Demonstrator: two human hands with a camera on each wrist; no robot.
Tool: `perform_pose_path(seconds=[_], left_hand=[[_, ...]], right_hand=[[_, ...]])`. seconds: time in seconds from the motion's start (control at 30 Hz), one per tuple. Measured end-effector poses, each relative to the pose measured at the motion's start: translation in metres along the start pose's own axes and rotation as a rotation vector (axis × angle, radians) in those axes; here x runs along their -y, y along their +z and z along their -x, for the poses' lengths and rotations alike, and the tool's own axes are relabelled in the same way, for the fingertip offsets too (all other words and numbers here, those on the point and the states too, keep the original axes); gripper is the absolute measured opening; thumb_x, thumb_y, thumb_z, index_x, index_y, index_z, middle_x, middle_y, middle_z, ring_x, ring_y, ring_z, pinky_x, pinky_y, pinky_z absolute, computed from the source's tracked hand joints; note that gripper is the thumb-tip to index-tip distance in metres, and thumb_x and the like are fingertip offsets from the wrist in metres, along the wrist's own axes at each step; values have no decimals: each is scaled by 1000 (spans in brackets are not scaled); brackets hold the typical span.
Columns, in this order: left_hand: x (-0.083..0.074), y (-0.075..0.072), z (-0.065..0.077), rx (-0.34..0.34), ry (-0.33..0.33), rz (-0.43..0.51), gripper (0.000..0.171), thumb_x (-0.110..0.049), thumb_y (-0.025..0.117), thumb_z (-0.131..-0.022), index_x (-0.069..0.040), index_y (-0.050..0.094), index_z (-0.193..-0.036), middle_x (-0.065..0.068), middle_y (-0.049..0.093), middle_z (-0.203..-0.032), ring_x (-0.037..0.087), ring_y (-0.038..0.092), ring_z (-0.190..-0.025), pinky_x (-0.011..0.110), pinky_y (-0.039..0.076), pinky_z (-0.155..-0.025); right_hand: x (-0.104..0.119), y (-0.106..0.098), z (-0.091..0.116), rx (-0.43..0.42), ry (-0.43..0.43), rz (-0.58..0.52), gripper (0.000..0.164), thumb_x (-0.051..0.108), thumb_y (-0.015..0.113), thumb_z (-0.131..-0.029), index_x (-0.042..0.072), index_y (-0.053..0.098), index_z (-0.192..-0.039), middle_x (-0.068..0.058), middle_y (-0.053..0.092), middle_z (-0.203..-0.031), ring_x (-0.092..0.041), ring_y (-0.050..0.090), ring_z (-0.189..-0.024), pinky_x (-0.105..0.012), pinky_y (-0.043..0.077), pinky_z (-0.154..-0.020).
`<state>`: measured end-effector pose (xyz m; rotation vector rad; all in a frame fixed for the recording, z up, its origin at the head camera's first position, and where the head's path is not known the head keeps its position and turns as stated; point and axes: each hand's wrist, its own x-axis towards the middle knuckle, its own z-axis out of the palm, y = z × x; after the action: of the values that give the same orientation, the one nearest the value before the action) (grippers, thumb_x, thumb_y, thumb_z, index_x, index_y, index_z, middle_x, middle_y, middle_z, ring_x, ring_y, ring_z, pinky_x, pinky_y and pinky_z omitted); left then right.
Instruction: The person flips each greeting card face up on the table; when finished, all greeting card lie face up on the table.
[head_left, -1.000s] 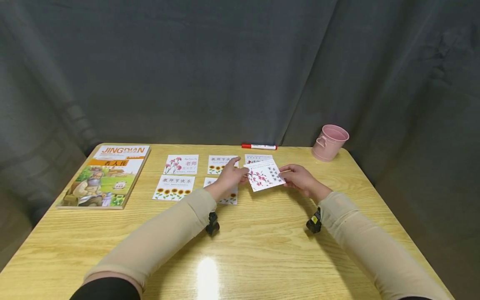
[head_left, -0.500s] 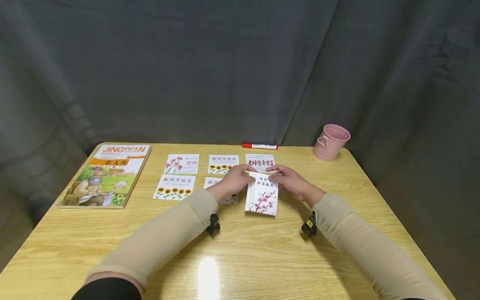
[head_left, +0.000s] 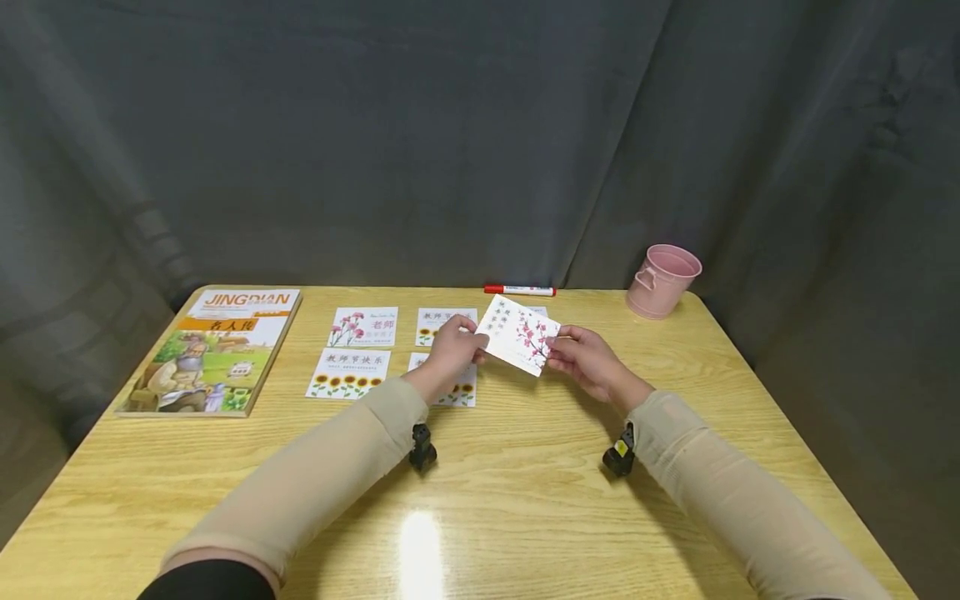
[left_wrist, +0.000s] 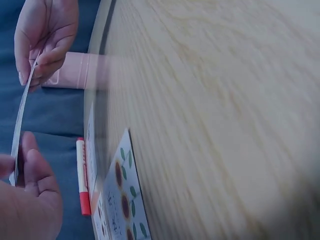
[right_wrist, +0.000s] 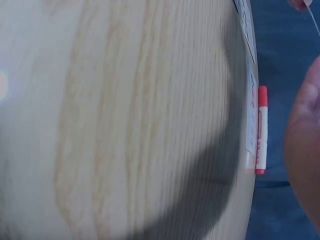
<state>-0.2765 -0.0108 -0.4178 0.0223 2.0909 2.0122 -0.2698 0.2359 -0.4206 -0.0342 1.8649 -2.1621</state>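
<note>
A white greeting card (head_left: 517, 335) with pink blossoms and dark writing is held above the table between both hands. The left hand (head_left: 450, 350) pinches its left side, thumb on the printed face. At the opposite side, by the blossoms, the right hand (head_left: 588, 362) pinches it too. In the left wrist view the card (left_wrist: 21, 117) shows nearly edge-on, clear of the table. Behind it in the head view, another card (head_left: 538, 312) is mostly hidden. A sunflower card (head_left: 461, 392) lies partly under the left forearm and hand in that view.
Further left lie a carnation card (head_left: 363, 327) and two more sunflower cards, one in front (head_left: 347, 374). A red-capped marker (head_left: 520, 290) lies along the back edge. The pink bucket (head_left: 663, 283) stands back right, a thick book (head_left: 217, 354) lies at the left.
The card has been turned between the hands: half a second ago it stood lengthwise with blossoms toward the body, now they face right. It has also moved up and away, covering the red-lettered card.
</note>
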Motion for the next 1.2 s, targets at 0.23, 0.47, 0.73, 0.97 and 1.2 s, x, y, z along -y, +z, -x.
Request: perform_pose_path(seconds=[0.23,0.47,0.73,0.97,1.2], left_hand=[[2,-6,12,151,89,-449,18,-11,58,-102,0,55,-116,14,61,-113,23,59,-88,38,51,-80],[-2,1,21,376,352,-1014,39,-12,61,-97,4,60,-132,17,59,-132,31,57,-122,43,45,-109],[6,13,28,519,458,-1329,10,-11,65,-93,-12,64,-84,1,59,-97,17,54,-86,34,52,-86],[8,16,25,504,496,-1382,10,-11,64,-94,-12,66,-84,1,62,-99,17,59,-92,34,53,-88],[9,20,22,492,488,-1425,9,-14,62,-95,-11,71,-96,3,65,-110,21,61,-102,39,53,-93]], right_hand=[[-2,-16,1,-9,21,180,7,-2,55,-103,2,58,-99,-2,61,-89,-8,61,-74,-20,56,-69],[-9,-26,-4,2,102,412,5,-2,58,-100,-7,59,-102,-3,60,-83,-9,58,-71,-20,55,-66],[-16,-15,-7,-43,125,666,8,1,66,-97,-6,64,-95,-6,63,-85,-12,58,-74,-23,55,-66],[-7,-13,-6,-111,96,979,19,16,71,-91,8,59,-79,-2,60,-73,-13,50,-63,-25,41,-56],[-3,-15,-7,-105,86,1112,19,19,71,-89,9,60,-78,-1,59,-69,-14,49,-60,-26,39,-53]])
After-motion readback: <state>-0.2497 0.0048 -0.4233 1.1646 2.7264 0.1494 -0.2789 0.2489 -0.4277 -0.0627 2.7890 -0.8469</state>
